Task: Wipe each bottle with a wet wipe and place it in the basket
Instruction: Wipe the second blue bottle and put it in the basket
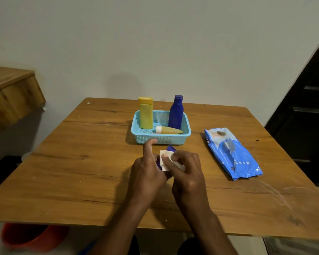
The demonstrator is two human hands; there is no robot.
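Purple bottle gripped in left hand; right hand pinches wipe against it.

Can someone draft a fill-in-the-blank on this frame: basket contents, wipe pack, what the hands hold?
1. The blue basket holds ____ bottles.
2. The small yellow bottle in it lies on its ____.
3. The wipe pack lies to the ____ of the basket.
4. The right hand presses a white wipe on a ____ bottle that the left hand holds.

Missing words: three; side; right; purple
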